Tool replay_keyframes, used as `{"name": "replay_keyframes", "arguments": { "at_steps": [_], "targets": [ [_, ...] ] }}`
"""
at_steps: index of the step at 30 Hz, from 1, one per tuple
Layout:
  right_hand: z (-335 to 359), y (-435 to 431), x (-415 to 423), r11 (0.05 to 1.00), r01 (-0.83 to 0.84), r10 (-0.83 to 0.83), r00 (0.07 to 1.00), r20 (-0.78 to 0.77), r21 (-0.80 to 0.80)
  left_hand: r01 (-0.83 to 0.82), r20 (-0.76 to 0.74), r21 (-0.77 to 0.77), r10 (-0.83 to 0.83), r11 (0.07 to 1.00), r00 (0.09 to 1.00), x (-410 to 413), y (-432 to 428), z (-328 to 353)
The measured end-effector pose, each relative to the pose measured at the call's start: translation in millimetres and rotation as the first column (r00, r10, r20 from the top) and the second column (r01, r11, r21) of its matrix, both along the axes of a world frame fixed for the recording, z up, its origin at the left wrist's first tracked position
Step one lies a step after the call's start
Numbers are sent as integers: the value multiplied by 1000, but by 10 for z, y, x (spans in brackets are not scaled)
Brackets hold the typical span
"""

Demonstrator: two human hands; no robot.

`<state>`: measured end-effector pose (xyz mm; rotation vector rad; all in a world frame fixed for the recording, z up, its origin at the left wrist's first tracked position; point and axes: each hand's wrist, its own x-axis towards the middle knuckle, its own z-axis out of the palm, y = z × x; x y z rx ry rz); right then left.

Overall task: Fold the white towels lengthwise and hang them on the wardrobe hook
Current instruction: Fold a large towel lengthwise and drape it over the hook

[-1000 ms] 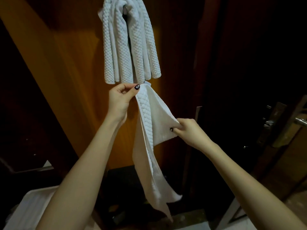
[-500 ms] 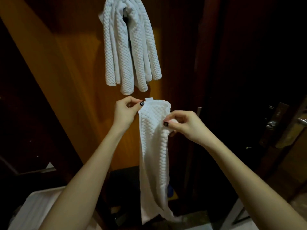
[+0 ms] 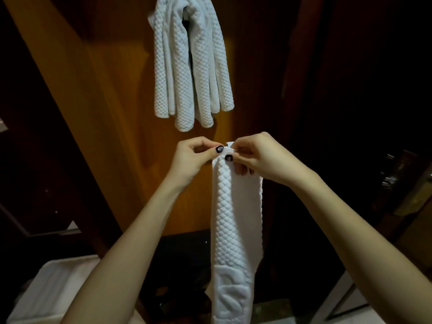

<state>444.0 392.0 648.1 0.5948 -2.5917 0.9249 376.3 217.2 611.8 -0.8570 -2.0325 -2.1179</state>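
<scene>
While both hands meet at its top edge, the held towel (image 3: 233, 218) hangs as a narrow strip just below the hung towels (image 3: 191, 66), apart from their lower ends.

- Left hand (image 3: 194, 157): below the hung towels, slightly left; thumb and fingers curled, pinching the strip's top corner.
- Right hand (image 3: 259, 157): below and right of the hung towels, touching the left hand's thumb tip; fingers curled round the same top edge, some tucked behind the cloth.
- Held towel: white, quilted face outward, long edges brought together; its lower end runs out of view.
- Hung towels: several white folded strips draped high on the wardrobe panel (image 3: 112, 113). The hook is hidden under them.
- White bin (image 3: 58, 284): far below and left of the hung towels.

Step in hand, as judged: the lengthwise fold looks finished and the top corners are being matched. Whether the layers sit flush at the pinch is hard to tell, since the fingers cover them.

Next move calls for: raising the strip to the top of the hung towels and laying its middle over the hook without the fold opening.
</scene>
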Motion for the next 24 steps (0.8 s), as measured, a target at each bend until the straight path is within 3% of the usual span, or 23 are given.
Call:
{"name": "replay_keyframes", "arguments": {
  "at_steps": [4,7,9,12,15,20,24],
  "targets": [
    [61,-22,-36,999,6,-1,995,-104,50,102,223,170,-140,980,965,31,3,-5],
    [13,-23,-69,996,26,-13,990,-139,87,88,298,196,-145,977,943,51,7,-45],
    [-23,-8,-97,994,19,-11,996,-83,103,83,299,177,-133,981,945,70,-5,-47],
    [-92,-5,-136,998,-59,59,998,16,7,13,264,111,-42,994,964,65,6,-21],
    [-165,0,-183,998,-54,53,998,-28,-44,-65,259,117,33,991,965,56,14,-67],
    [-224,45,-246,997,-23,14,993,-117,-74,56,243,180,-99,982,965,123,-86,-236],
    [-212,35,-257,996,-48,40,994,-106,-74,-48,199,229,1,972,980,124,-38,-270]
  ]
}}
